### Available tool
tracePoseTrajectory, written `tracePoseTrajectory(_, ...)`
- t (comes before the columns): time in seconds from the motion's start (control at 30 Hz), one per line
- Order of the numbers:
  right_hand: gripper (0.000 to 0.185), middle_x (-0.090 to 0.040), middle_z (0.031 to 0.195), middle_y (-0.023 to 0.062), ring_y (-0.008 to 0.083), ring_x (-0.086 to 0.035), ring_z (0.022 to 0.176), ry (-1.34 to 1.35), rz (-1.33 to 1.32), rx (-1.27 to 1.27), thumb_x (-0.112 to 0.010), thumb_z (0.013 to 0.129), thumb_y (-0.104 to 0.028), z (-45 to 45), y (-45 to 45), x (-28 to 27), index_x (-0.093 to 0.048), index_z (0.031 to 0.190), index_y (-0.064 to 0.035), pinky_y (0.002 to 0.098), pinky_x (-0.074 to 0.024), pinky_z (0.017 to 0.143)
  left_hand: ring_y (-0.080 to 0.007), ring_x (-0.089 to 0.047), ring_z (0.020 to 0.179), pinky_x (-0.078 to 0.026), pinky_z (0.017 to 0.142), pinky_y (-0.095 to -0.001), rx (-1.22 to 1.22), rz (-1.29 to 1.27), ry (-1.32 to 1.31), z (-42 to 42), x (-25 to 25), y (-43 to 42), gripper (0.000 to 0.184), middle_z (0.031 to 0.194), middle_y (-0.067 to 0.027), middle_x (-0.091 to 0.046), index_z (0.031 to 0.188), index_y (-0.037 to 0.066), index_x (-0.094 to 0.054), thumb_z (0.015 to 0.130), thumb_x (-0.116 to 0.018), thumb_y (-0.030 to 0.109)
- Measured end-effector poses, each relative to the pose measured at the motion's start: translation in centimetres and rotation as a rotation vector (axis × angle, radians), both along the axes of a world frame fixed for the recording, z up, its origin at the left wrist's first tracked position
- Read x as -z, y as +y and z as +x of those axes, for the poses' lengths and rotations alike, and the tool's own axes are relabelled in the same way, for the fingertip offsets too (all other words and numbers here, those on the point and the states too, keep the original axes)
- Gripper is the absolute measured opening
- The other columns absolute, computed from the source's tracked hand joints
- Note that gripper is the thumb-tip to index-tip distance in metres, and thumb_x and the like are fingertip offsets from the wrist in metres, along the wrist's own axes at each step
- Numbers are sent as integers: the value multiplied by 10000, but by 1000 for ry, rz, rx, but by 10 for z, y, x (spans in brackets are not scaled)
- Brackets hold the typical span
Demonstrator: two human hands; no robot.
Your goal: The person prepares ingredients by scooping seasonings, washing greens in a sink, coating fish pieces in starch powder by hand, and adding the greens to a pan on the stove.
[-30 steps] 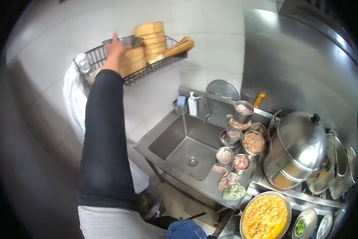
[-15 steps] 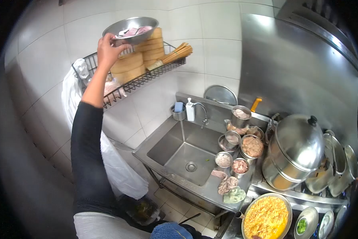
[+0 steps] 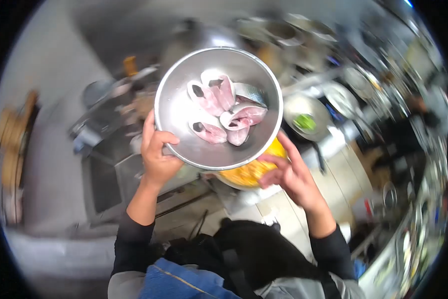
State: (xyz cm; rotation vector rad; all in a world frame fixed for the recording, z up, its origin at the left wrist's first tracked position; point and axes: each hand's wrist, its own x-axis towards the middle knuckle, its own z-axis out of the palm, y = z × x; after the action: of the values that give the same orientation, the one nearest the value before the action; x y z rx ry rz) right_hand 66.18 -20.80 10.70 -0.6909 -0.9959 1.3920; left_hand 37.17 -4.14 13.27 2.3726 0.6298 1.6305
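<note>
A round metal bowl (image 3: 174, 107) is held up in front of me, tilted so that its inside faces me. Several raw fish steaks (image 3: 207, 132), pink with silvery skin, lie in it. My left hand (image 3: 160, 155) grips the bowl's left rim, thumb over the edge and the other fingers partly hidden behind. At the lower right rim is my right hand (image 3: 298, 180), slightly blurred, fingers apart and partly bent. One fingertip meets the rim in the view; whether it touches is unclear. Below the bowl shows a pan of yellow food (image 3: 244, 174), partly hidden.
A sink (image 3: 102, 184) lies to the left, with bamboo steamers (image 3: 9, 144) on a rack further left. Right of the bowl, a wok (image 3: 308, 107) with something green in it sits on the stove. Another person (image 3: 436, 114) stands at the far right. Much is blurred.
The bowl has moved from above the wall rack to the middle, before my chest. My right hand has come into view at the bowl. My view has swung right towards the stove.
</note>
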Motion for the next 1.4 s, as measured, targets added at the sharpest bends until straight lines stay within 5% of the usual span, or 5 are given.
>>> tracePoseTrajectory(0.33,438,-631,1060,58,127,-593,845,-161,-509,1002,-573,828,-72,204,-264,86,-524,1260,-28,292,-500,684,-395,-521,1206,-394,1024,-428,829,-644,-28,352,156,-178,585,1430,-266,-360,1174,117,-348,751,-714,-52)
tracePoseTrajectory(0.5,427,-619,1081,63,123,-590,847,-310,-510,1469,-554,791,-29,200,-343,110,-556,1218,-15,270,-489,652,-388,-590,1103,-490,916,-418,861,-301,784,403,247,-186,252,1188,-212,-619,991,18,-647,746,-674,71)
tracePoseTrajectory(1.0,170,-576,730,-5,97,-512,642,-41,-813,2386,-516,804,-109,49,-585,147,-638,857,-2,292,-416,567,-285,-663,859,-522,739,-372,1663,-193,1097,551,281,-429,262,932,-167,-693,1032,37,-686,895,-594,240)
tracePoseTrajectory(1.27,199,-646,701,63,152,-636,569,42,-895,2427,-561,806,-129,-1,-749,138,-670,911,1,314,-529,487,-257,-622,1079,-573,815,-403,2025,-1803,1873,525,192,-679,557,1250,-152,-588,1379,19,-429,908,-648,218)
tracePoseTrajectory(1.4,246,-641,689,89,167,-623,512,152,-918,2408,-563,803,-133,-19,-793,127,-677,945,33,305,-541,457,-228,-679,802,-608,580,-323,1905,-1321,1811,499,191,-774,428,1116,-167,-626,1249,-72,-466,851,-565,51)
